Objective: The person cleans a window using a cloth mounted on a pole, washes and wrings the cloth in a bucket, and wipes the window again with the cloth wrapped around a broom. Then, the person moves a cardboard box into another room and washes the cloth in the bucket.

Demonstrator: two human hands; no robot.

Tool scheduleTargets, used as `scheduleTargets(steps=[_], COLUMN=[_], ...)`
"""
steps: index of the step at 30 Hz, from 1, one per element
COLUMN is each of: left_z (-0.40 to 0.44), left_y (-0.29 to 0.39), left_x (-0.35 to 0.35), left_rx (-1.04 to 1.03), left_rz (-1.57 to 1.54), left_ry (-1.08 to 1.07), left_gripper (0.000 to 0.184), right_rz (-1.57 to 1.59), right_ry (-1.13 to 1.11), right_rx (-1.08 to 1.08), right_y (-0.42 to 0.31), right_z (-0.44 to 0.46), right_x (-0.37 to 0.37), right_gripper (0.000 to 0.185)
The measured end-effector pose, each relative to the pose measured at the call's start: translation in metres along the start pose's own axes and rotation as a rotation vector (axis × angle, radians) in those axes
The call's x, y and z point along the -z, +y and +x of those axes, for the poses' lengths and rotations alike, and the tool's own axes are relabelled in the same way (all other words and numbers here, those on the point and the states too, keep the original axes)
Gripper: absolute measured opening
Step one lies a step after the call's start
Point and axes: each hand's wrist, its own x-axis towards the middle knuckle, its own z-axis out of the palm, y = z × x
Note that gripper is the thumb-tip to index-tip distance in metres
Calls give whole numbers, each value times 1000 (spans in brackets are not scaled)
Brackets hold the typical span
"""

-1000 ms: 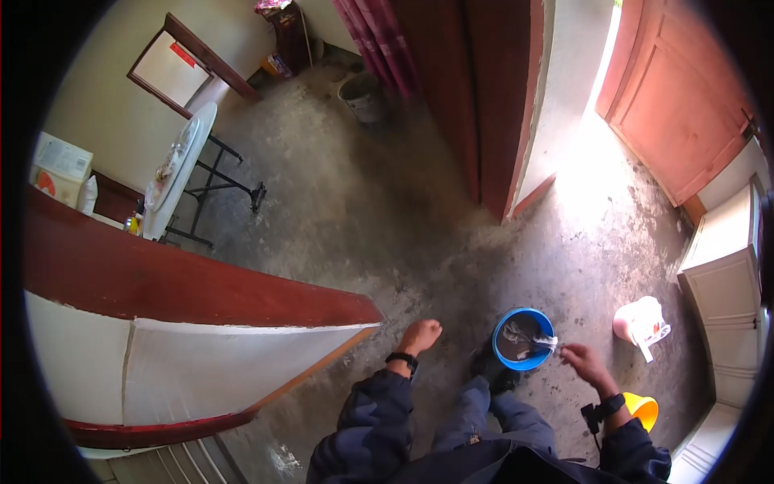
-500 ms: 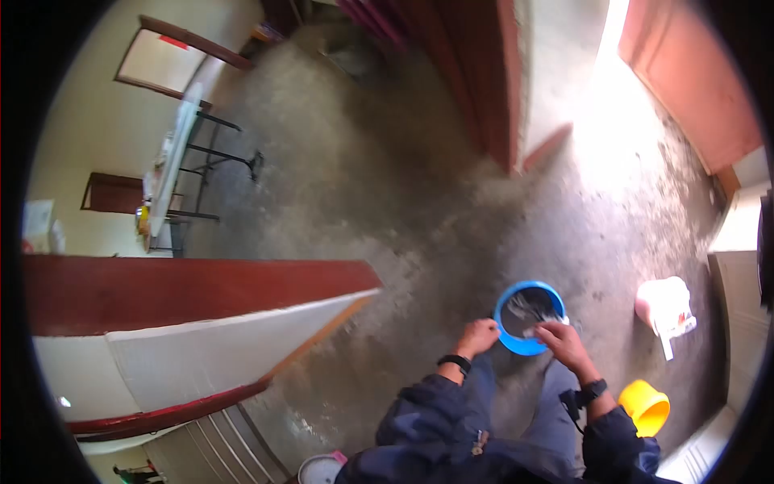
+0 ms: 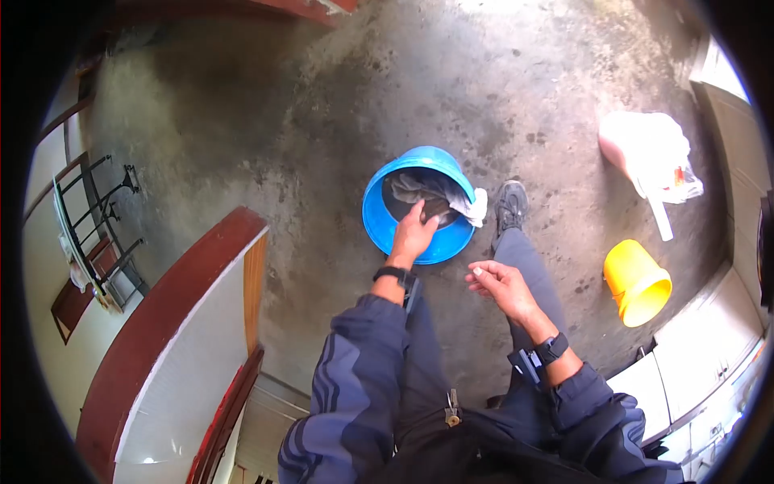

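Observation:
A blue bucket [image 3: 377,222] stands on the floor in front of my feet. Inside it is a grey, wet-looking cloth [image 3: 411,184], and a whitish end of cloth [image 3: 477,208] hangs over the right rim. My left hand [image 3: 414,235] reaches over the near rim into the bucket, fingers apart beside the cloth; whether they touch it I cannot tell. To the right of the bucket, above my leg, my right hand [image 3: 504,287] hovers with loosely stretched fingers and nothing visible in them.
A yellow bucket [image 3: 629,270] lies tipped on its side to the right. Beyond it is a pinkish-white container with plastic wrapping [image 3: 645,153]. A low wall with a red-brown top [image 3: 161,323] runs along my left. White cabinets [image 3: 709,323] line the right edge.
My view has tilted down and come closer to the blue bucket. The left hand has moved from its rim to inside it. My right hand has drawn away from the bucket.

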Motion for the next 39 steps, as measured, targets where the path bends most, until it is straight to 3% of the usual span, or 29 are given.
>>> scheduleTargets(steps=[4,6,8,10,11,14,16,19,22,25,26,29,30,33,34,36,39], left_z=[50,52,47,46,50,68,79,79,77,74,60,36,23,-33,-54,-90,-126], left_y=[0,2,-27,-25,-41,-67,-76,-72,-71,-69,-66,-71,-66,-38,-22,-5,25], left_x=[-33,-53,-82,-63,-58,-14,0,-41,-84,-89,-79,-66,-56,-13,6,20,47], left_rx=[-398,-342,-370,-74,-1,330,369,-87,-25,118,104,61,60,44,63,-3,-222], left_rz=[202,296,399,461,500,326,104,189,348,257,207,-153,-250,-441,-482,-632,-624], left_ry=[139,-143,-107,-337,-292,112,307,380,60,-285,-110,13,61,-13,-60,-101,78], left_gripper=[54,43,32,30,28,28,30,32,37,30,30,27,26,24,25,28,33], right_rz=[42,73,87,53,29,2,28,29,1,21,35,72,65,139,272,524,489], right_ry=[-32,-49,-37,-46,-50,-90,-114,-127,-124,-80,-70,-10,13,200,67,31,154], right_rx=[-4,-18,-61,-112,-137,-148,-155,-146,-113,-86,-79,-130,-112,-164,-220,-165,-107], right_y=[7,20,29,38,40,37,38,39,33,32,33,38,36,23,17,21,-7], right_z=[28,37,45,51,53,61,65,74,77,78,79,82,85,96,101,118,111], right_x=[2,4,5,6,4,-5,-12,-13,-9,-11,-13,-25,-33,-59,-56,-64,-85], right_gripper=[31,31,30,30,30,29,29,29,29,29,30,34,43,58,53,46,32])
